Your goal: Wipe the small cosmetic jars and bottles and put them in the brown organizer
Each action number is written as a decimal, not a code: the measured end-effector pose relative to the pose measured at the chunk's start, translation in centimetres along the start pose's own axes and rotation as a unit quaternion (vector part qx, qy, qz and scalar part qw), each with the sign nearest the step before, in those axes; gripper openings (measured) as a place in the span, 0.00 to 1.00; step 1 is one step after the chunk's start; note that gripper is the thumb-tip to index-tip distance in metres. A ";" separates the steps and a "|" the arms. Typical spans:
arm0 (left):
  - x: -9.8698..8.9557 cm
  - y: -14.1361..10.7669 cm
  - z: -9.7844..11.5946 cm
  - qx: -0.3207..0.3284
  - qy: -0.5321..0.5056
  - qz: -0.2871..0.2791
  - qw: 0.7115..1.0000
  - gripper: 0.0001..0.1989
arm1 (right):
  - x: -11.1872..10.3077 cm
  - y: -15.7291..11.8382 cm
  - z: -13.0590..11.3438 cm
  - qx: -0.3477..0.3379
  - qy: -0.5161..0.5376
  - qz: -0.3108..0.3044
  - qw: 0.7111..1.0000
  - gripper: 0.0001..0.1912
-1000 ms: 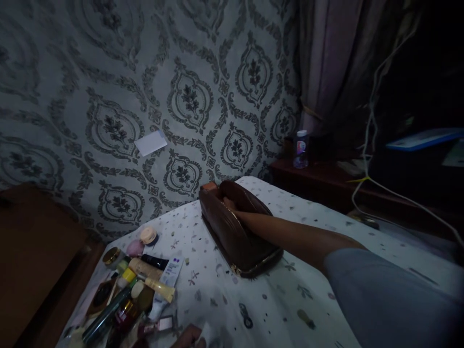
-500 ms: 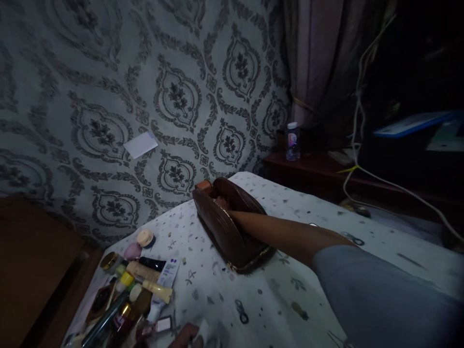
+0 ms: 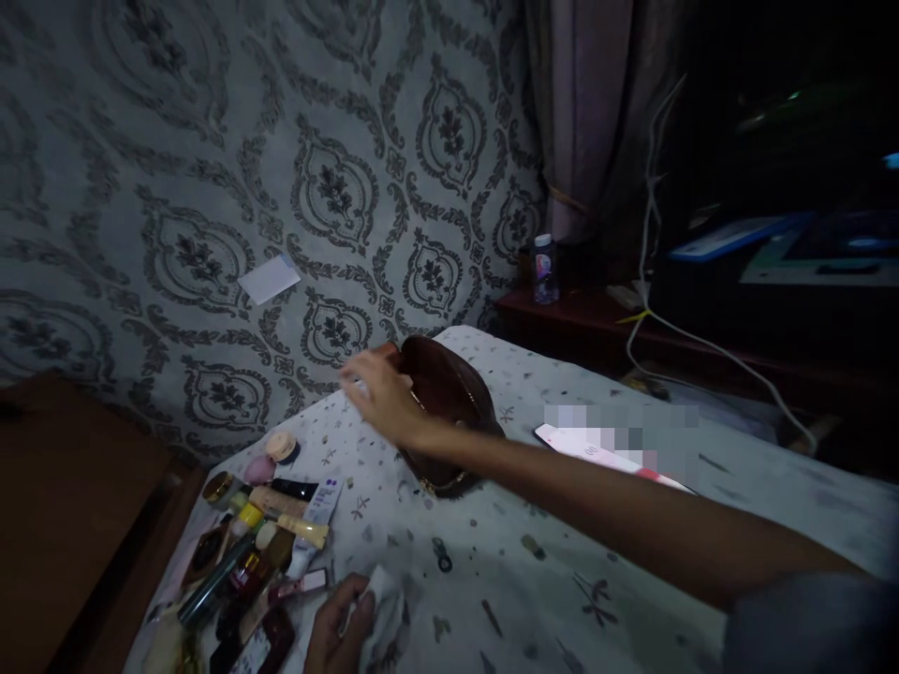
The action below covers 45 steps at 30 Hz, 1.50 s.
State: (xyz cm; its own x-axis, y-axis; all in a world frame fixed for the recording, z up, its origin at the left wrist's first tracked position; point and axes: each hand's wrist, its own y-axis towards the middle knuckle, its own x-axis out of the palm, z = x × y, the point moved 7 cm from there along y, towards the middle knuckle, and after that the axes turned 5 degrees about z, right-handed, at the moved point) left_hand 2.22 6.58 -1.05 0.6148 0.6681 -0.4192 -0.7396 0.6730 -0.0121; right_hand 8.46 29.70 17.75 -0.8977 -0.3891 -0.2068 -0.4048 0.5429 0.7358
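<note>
A brown bag [image 3: 449,384] stands unzipped on the patterned white sheet. My right hand [image 3: 383,398] is above its left side, outside the opening, its forearm crossing in front of the bag. The fingers of that hand are slightly blurred and bent, with a gap between them and the thumb, and I see nothing in the grip. At the bottom, my left hand [image 3: 341,622] is closed on a crumpled white cloth [image 3: 386,613], perhaps a wipe. Left of that hand lies a pile of cosmetics: a yellow tube [image 3: 305,529], a white tube [image 3: 324,501] and several bottles.
A phone with a lit screen [image 3: 596,449] lies on the sheet [image 3: 506,571] at the right. Behind it, a bottle with a white cap [image 3: 544,271] stands on a dark red surface, near a hanging white cable [image 3: 730,360]. A patterned wall [image 3: 337,187] rises behind the bag.
My right hand has come out of the bag and moved to its left side. The phone has come into view from behind the arm. More of my left hand and its cloth shows.
</note>
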 end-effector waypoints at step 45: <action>-3.7 -2.9 4.1 0.265 0.160 0.061 0.949 0.06 | 8.6 -20.2 -0.5 0.136 0.048 -0.281 0.949 0.21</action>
State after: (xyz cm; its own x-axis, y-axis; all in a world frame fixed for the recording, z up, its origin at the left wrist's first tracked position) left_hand 3.18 3.46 4.22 0.3564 0.6781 -0.6428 -0.5058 0.7185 0.4774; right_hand 8.98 15.03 1.43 -0.5119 -0.7328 -0.4482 -0.8566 0.3959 0.3309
